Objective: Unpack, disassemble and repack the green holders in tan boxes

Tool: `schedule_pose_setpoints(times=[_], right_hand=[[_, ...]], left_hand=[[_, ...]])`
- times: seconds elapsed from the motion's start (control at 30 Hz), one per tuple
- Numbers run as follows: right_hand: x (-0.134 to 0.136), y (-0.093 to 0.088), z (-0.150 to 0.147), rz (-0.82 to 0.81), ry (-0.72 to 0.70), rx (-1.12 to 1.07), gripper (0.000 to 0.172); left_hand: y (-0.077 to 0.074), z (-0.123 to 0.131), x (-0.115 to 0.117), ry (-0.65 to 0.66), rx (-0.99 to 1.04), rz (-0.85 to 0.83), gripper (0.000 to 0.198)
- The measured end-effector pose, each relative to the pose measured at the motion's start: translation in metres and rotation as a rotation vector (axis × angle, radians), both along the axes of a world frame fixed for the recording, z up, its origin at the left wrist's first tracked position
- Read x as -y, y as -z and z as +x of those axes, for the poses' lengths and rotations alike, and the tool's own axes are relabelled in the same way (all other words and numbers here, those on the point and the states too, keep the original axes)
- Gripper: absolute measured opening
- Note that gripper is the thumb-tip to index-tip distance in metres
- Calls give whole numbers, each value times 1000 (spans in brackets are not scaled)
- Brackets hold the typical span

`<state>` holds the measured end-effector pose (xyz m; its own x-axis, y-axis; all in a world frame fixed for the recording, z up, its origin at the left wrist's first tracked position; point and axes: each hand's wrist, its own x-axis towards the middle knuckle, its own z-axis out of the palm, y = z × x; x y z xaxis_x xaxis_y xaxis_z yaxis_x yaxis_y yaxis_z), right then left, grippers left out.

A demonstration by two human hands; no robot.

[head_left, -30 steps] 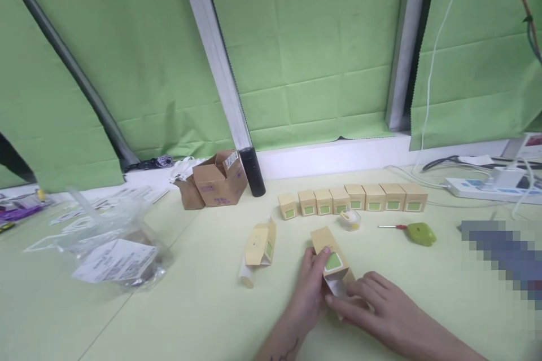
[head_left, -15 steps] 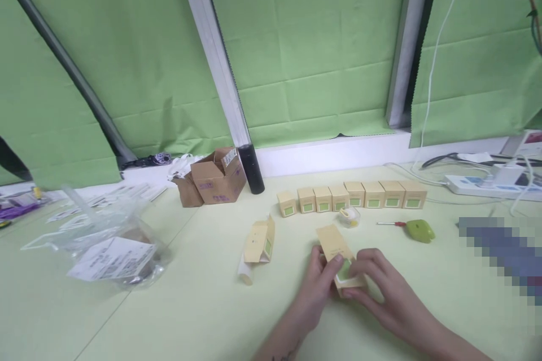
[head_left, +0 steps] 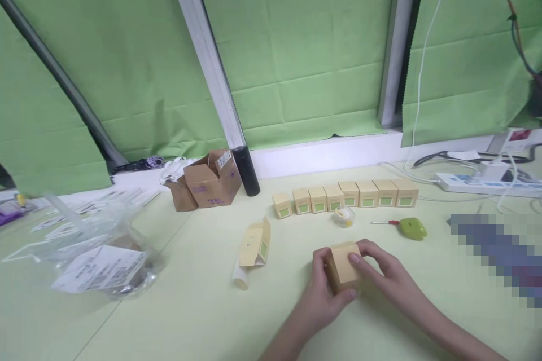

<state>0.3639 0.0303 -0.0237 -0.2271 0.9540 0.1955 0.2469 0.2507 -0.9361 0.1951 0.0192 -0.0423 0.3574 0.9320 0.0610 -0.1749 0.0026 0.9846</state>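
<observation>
A small tan cardboard box [head_left: 344, 264] is held between both hands above the near part of the table. My left hand [head_left: 324, 287] grips it from the left, thumb along its lower edge. On the other side, my right hand [head_left: 383, 271] has its thumb on the box's face and fingers at its upper right. A folded, partly open tan carton [head_left: 254, 244] lies to the left, with a rolled pale piece [head_left: 240, 277] by its lower end. Behind my hands is a row of several closed tan boxes [head_left: 351, 196] with green labels. In front of the row sits a small clear cup [head_left: 344, 217].
A green tool [head_left: 412, 228] and a red-handled screwdriver [head_left: 387, 222] lie to the right, before a white power strip [head_left: 466, 183]. Further left are a brown carton [head_left: 214, 183], a black cylinder [head_left: 246, 172] and a clear plastic bag [head_left: 105, 262].
The box in my hands has been turned, its raised flap and green label no longer facing me; a plain tan face shows now. The view has shifted slightly.
</observation>
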Motion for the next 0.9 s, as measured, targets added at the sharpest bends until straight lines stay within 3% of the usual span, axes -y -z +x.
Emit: schedule_pose_setpoints(times=[0.1,0.23,0.4,0.63,0.77,0.83,0.9], right_hand=[[2,0,-7,-79,23,-99,27],[1,4,-10,-78,158,-166,42],[-5,-2,-5,-137,57,-111,30],[-13,6,-10,-235,83,-229,34],[-19,16,-8,-216,129,-269,41],[-22,20,-4,-198,148,-248,39],[-24,24,-1,-180,161,-228,36]], left_hand=[[1,1,0,-9,-104,132,54],[3,2,-1,1,-160,121,56],[10,3,-3,-20,-169,170,59],[10,2,0,-22,-263,218,60],[-9,-4,-3,-93,-459,357,44],[-29,-17,-17,-260,-531,407,39],[-54,-38,-42,-541,-646,418,39]])
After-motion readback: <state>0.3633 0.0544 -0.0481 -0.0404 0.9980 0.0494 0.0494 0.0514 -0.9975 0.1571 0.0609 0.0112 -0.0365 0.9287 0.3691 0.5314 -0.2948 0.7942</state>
